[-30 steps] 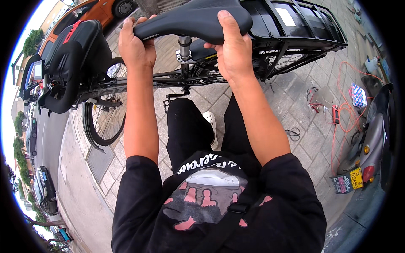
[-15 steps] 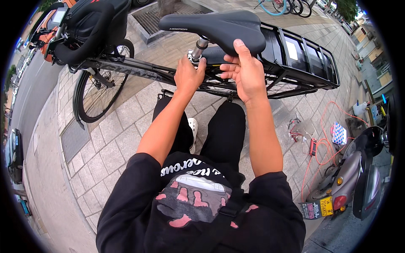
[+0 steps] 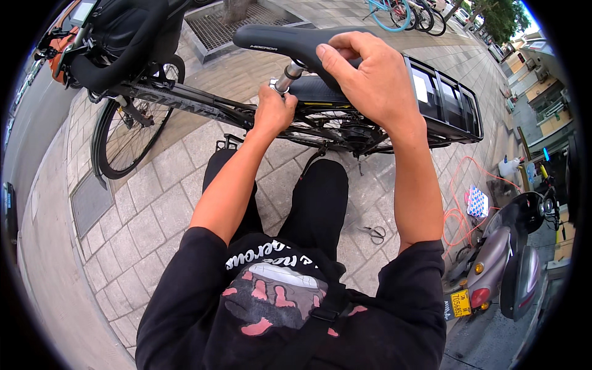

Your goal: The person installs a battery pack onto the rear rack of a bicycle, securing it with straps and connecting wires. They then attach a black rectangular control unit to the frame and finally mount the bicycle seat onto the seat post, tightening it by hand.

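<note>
A black bicycle saddle [image 3: 277, 41] stands on a silver seatpost [image 3: 290, 75] in front of me. My left hand [image 3: 273, 113] is closed around the clamp area at the bottom of the post, its fingertips partly hidden. Over the back of the saddle, my right hand [image 3: 381, 83] grips with curled fingers, the thumb lying along the near side. The hand covers the saddle's rear end. Dark frame tubing [image 3: 179, 103] runs left to the front wheel [image 3: 135, 145]. Behind the saddle sits a black rear rack [image 3: 453, 102] with a dark box-like unit in it.
Scissors [image 3: 374, 234] lie on the paving right of my legs. Farther right are an orange cord [image 3: 459, 222], a patterned box [image 3: 478, 202] and a parked scooter [image 3: 493, 265]. A tree grate [image 3: 246, 28] and parked bicycles [image 3: 398, 13] are beyond the bike.
My right hand has gone from upright beside the saddle, fingers loose, to lying over its rear. My left hand stays at the clamp. The view has shifted, and scissors now show.
</note>
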`<action>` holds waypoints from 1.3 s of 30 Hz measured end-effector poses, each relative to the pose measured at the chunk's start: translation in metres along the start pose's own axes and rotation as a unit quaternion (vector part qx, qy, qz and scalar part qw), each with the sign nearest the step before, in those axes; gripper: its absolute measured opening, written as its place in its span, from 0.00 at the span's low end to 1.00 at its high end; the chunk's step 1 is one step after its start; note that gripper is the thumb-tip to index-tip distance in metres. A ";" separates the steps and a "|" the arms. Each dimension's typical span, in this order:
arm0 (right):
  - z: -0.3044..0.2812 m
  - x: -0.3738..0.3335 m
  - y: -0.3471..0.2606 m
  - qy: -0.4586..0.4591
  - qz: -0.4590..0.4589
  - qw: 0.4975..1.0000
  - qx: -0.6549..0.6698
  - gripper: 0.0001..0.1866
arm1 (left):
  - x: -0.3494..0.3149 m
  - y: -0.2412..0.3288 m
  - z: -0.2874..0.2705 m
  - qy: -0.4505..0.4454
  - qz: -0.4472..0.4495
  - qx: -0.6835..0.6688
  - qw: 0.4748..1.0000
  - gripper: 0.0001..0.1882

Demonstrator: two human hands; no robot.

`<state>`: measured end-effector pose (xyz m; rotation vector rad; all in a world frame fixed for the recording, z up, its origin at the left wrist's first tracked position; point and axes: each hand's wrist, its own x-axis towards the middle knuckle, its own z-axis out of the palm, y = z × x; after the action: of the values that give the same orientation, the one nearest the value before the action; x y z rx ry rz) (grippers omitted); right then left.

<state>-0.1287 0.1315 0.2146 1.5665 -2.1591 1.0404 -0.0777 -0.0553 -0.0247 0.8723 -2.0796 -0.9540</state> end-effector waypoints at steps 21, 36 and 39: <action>0.028 0.082 0.037 -0.241 -0.161 0.947 -0.140 0.21 | -0.013 -0.001 -0.007 -0.003 -0.063 -0.110 0.992 0.33; 0.029 0.087 0.036 -0.327 -0.123 0.924 -0.158 0.21 | -0.016 0.027 0.006 -0.039 -0.097 -0.225 0.969 0.14; 0.033 0.090 0.034 -0.333 -0.121 0.920 -0.167 0.21 | -0.014 0.026 0.004 -0.047 -0.103 -0.193 0.975 0.15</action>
<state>-0.1876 0.0504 0.2318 2.1354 -2.2688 0.0306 -0.0806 -0.0296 -0.0096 0.8573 -1.8099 -1.4773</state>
